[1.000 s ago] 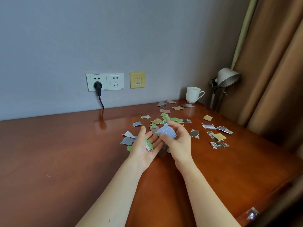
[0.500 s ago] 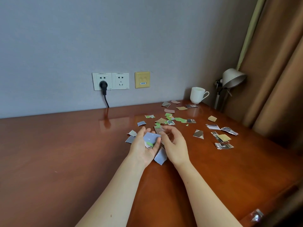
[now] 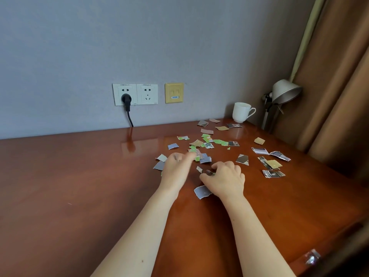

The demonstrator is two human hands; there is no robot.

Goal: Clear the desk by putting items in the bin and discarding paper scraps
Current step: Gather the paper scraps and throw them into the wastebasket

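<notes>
L hand (image 3: pixel 177 168) flipped palm-down; R hand (image 3: pixel 225 178) now pinches scrap (image 3: pixel 208 172) on desk (image 3: pixel 79 186)

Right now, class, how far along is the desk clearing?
Done: nothing visibly; no bin is in view. In hand: the right hand pinches a dark scrap; the left hand, blurred, reaches among the scraps. Left: scraps across the desk, perhaps the mug.

Torn paper scraps (image 3: pixel 207 143) (scattered) on desk (image 3: pixel 79 176)
</notes>
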